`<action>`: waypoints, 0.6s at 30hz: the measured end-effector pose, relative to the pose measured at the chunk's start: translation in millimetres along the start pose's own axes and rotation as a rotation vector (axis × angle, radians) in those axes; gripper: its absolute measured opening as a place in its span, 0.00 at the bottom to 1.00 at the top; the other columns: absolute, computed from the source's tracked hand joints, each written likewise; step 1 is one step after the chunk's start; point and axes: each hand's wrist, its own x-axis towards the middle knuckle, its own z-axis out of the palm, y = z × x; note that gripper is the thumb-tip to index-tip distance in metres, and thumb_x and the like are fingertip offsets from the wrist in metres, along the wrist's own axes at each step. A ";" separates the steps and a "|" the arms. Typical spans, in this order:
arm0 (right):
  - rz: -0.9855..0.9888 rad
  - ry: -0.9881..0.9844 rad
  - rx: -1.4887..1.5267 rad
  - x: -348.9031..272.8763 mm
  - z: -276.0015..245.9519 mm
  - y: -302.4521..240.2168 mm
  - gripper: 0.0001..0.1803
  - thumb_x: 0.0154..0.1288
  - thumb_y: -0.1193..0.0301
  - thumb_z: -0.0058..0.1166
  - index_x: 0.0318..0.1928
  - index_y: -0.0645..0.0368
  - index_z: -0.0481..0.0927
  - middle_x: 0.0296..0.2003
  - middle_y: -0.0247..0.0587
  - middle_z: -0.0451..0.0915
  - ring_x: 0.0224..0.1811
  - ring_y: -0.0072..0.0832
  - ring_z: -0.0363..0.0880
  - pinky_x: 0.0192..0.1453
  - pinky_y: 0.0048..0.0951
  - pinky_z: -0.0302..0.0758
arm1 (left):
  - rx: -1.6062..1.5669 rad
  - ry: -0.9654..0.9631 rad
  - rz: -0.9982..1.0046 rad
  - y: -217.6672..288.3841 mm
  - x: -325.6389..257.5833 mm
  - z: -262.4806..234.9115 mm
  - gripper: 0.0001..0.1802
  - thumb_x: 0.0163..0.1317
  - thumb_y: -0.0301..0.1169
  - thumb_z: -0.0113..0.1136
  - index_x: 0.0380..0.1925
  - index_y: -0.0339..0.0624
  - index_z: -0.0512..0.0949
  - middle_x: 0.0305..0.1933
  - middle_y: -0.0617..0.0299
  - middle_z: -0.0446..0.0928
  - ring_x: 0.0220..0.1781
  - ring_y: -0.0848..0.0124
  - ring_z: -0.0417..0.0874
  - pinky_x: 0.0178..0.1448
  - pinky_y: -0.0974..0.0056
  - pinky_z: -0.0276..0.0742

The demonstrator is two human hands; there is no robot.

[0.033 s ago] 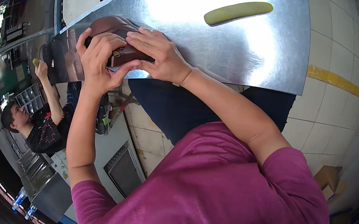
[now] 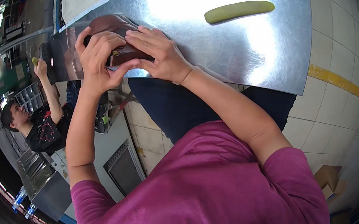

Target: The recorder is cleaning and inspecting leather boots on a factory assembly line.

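A dark brown, glossy, leather-like piece (image 2: 133,54) with a small gold-yellow spot lies at the near left part of the metal tabletop (image 2: 207,51). My left hand (image 2: 99,57) curls over its left end, fingers bent on top and thumb along the near side. From the right, my right hand (image 2: 163,56) presses its fingers over the top, with the thumb at the near edge meeting my left thumb. Both hands hide much of the piece, so its exact kind cannot be made out. Farther right on the metal rests a long yellow-green bar (image 2: 240,12) with rounded ends.
The tabletop's near edge runs just in front of my legs. At the left, another person (image 2: 44,131) in a dark shirt raises a hand with a small yellow-green thing. A grey cabinet (image 2: 123,164) stands below left; a cardboard box (image 2: 329,180) sits on the tiled floor at right.
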 end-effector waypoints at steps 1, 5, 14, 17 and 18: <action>-0.016 -0.009 0.003 1.0 -1.4 2.6 0.36 0.61 0.58 0.72 0.68 0.55 0.79 0.69 0.43 0.77 0.73 0.50 0.72 0.76 0.49 0.67 | 0.002 0.007 0.001 -1.1 2.5 -1.4 0.26 0.52 0.51 0.79 0.41 0.46 0.82 0.45 0.63 0.86 0.53 0.63 0.86 0.79 0.49 0.54; -0.016 -0.023 -0.025 7.3 -4.0 -1.2 0.42 0.55 0.59 0.76 0.70 0.51 0.76 0.71 0.53 0.71 0.73 0.53 0.70 0.77 0.50 0.67 | -0.028 0.012 0.015 -1.7 3.1 -8.3 0.24 0.50 0.49 0.80 0.41 0.49 0.83 0.43 0.66 0.85 0.51 0.65 0.85 0.78 0.50 0.55; -0.257 0.077 -0.060 86.2 -42.2 -114.2 0.30 0.50 0.64 0.76 0.54 0.62 0.83 0.49 0.50 0.86 0.50 0.46 0.85 0.57 0.42 0.79 | -0.798 0.405 -0.268 -35.3 -17.9 -65.9 0.33 0.63 0.59 0.69 0.48 0.36 0.82 0.46 0.59 0.85 0.49 0.69 0.85 0.61 0.64 0.76; -0.208 0.098 -0.023 101.2 -34.3 -146.9 0.19 0.59 0.70 0.70 0.50 0.66 0.84 0.42 0.52 0.88 0.40 0.42 0.89 0.48 0.34 0.84 | -1.005 0.559 -0.411 -37.9 -14.0 -52.9 0.55 0.67 0.80 0.30 0.50 0.34 0.81 0.42 0.55 0.85 0.46 0.68 0.86 0.54 0.65 0.81; -0.207 0.068 -0.061 104.4 -31.5 -149.7 0.21 0.59 0.67 0.71 0.50 0.63 0.84 0.42 0.50 0.87 0.40 0.43 0.89 0.46 0.36 0.84 | -1.063 0.639 -0.419 -40.8 -13.6 -46.5 0.57 0.67 0.80 0.25 0.47 0.34 0.82 0.40 0.55 0.85 0.44 0.68 0.87 0.53 0.65 0.82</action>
